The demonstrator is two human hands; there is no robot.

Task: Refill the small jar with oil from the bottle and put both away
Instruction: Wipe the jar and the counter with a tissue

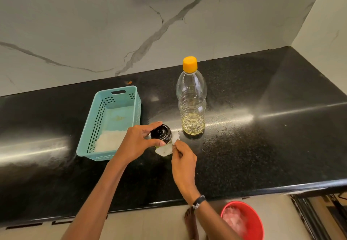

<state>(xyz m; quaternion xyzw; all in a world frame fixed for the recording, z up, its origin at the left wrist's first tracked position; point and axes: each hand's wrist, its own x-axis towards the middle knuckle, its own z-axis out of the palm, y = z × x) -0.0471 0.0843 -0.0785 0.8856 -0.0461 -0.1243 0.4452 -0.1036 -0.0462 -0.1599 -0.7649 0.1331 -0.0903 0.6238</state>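
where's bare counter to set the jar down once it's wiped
The widest free patch is the counter right of the bottle, out to the corner. There is also room along the front edge, below the basket. It is crowded between basket and bottle, where both hands work the jar and tissue.

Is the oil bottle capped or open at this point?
Capped. The bottle stands upright on the counter with its yellow cap seated on the neck; neither hand touches it.

L hand [138, 142] fingers curled in grip, R hand [183, 161] pinching (both forearms extended fwd)
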